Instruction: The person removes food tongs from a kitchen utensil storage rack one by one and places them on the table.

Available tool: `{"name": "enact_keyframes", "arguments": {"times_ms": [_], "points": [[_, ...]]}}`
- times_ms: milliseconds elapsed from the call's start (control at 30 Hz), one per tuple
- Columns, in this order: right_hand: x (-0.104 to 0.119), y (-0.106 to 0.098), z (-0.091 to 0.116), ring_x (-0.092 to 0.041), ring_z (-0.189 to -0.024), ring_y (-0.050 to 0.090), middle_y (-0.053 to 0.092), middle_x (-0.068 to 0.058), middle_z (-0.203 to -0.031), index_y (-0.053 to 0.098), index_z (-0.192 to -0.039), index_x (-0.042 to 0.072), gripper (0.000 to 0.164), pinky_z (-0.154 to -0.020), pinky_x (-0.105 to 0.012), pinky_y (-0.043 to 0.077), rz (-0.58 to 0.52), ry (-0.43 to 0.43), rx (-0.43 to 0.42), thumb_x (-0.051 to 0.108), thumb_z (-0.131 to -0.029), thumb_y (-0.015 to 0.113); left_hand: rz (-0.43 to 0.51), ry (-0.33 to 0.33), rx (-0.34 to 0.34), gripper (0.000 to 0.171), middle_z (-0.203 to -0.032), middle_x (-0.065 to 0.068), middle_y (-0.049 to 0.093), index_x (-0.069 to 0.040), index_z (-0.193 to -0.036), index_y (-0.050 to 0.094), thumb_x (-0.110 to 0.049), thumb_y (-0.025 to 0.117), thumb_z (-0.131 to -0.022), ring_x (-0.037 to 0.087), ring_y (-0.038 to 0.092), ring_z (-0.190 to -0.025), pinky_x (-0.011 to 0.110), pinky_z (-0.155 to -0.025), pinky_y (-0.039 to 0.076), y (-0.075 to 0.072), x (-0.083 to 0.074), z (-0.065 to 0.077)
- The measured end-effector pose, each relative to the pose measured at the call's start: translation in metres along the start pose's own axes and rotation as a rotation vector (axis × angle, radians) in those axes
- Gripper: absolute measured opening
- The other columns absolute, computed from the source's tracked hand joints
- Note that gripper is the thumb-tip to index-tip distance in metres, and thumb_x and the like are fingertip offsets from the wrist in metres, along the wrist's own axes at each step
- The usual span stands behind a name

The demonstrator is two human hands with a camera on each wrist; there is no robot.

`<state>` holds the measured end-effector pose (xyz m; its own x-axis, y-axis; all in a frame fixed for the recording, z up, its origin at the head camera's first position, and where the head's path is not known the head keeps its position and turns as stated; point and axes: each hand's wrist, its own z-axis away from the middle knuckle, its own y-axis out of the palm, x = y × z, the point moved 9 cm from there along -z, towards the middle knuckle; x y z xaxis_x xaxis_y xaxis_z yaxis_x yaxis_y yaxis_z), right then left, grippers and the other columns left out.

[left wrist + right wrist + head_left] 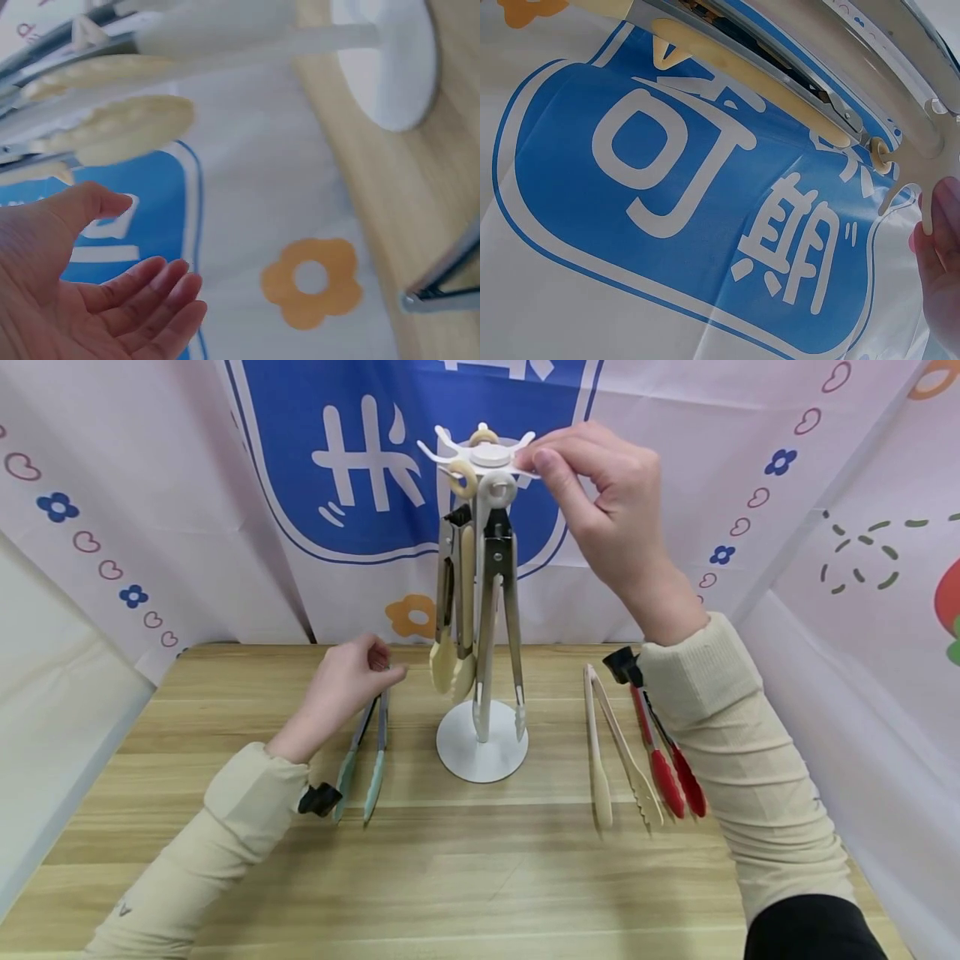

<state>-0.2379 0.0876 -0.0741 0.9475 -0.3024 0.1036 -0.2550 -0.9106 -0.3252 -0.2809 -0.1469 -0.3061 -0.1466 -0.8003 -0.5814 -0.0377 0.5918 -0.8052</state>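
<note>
A white hanging rack with curved hooks stands upright on a round base. My right hand pinches one of its hooks between thumb and fingers. From other hooks hang cream-tipped metal tongs by a cream ring, and metal tongs with a grey ring and pale tips. My left hand is held over the top end of the teal-tipped tongs, partly hiding them. In the left wrist view its fingers are relaxed, with nothing between them.
Cream tongs and red tongs lie spread on the wooden table right of the rack. The right sleeve passes beside the red pair. Behind the table hangs a printed cloth.
</note>
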Motion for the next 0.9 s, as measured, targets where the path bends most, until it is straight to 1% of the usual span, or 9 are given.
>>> {"name": "enact_keyframes", "arguments": {"times_ms": [167,333,433,600,667,800,900], "points": [[-0.001,0.001,0.000,-0.015,-0.078,0.060,0.068,-0.012,-0.081,0.069,-0.081,-0.005,0.018,-0.073,-0.022,0.047,0.003,0.014,0.005,0.002,-0.088,0.055,0.060,0.062,-0.037,0.028,-0.094,0.012,0.063,-0.002,-0.099,0.058,-0.024,0.063,-0.082,0.024,0.059,-0.086,0.037,-0.076,0.048,-0.009,-0.022,0.005],[-0.001,0.001,0.001,-0.015,-0.079,0.060,0.068,-0.012,-0.081,0.069,-0.081,-0.005,0.018,-0.073,-0.023,0.047,0.001,0.026,0.007,0.003,-0.088,0.055,0.109,0.110,-0.059,0.033,-0.101,0.013,0.061,-0.001,-0.103,0.056,-0.023,0.065,-0.082,0.026,0.057,-0.092,0.039,-0.083,0.047,-0.014,-0.040,0.008],[-0.001,0.001,0.001,-0.015,-0.079,0.060,0.068,-0.012,-0.081,0.069,-0.081,-0.005,0.018,-0.072,-0.022,0.046,0.000,0.023,0.004,0.002,-0.088,0.055,0.163,0.146,-0.081,0.037,-0.104,0.012,0.059,0.000,-0.107,0.055,-0.024,0.067,-0.081,0.025,0.056,-0.094,0.038,-0.087,0.046,-0.017,-0.051,0.010],[0.001,0.000,0.000,-0.015,-0.078,0.059,0.068,-0.012,-0.081,0.069,-0.082,-0.005,0.018,-0.071,-0.022,0.046,-0.001,0.009,-0.003,0.002,-0.088,0.055,0.255,0.244,-0.155,0.043,-0.108,0.014,0.057,0.002,-0.112,0.053,-0.018,0.071,-0.078,0.025,0.054,-0.098,0.037,-0.088,0.045,-0.022,-0.068,0.013],[0.001,0.000,0.000,-0.014,-0.078,0.059,0.068,-0.013,-0.081,0.069,-0.082,-0.005,0.018,-0.071,-0.021,0.045,-0.002,0.007,-0.004,0.002,-0.088,0.055,0.274,0.277,-0.189,0.046,-0.108,0.014,0.057,0.002,-0.113,0.052,-0.016,0.072,-0.076,0.025,0.054,-0.098,0.037,-0.088,0.046,-0.024,-0.074,0.014],[0.000,0.000,0.000,-0.014,-0.078,0.059,0.068,-0.012,-0.081,0.070,-0.082,-0.005,0.018,-0.071,-0.021,0.045,0.006,0.012,-0.001,0.002,-0.088,0.055,0.309,0.327,-0.243,0.050,-0.110,0.015,0.055,0.004,-0.113,0.050,-0.014,0.075,-0.074,0.026,0.053,-0.098,0.037,-0.088,0.046,-0.025,-0.082,0.017],[0.000,0.000,0.000,-0.014,-0.078,0.059,0.068,-0.012,-0.081,0.070,-0.082,-0.005,0.018,-0.071,-0.021,0.045,0.009,0.020,0.001,0.003,-0.088,0.055,0.329,0.352,-0.275,0.053,-0.112,0.015,0.054,0.005,-0.114,0.048,-0.013,0.076,-0.072,0.025,0.052,-0.098,0.037,-0.088,0.045,-0.024,-0.086,0.019]]}}
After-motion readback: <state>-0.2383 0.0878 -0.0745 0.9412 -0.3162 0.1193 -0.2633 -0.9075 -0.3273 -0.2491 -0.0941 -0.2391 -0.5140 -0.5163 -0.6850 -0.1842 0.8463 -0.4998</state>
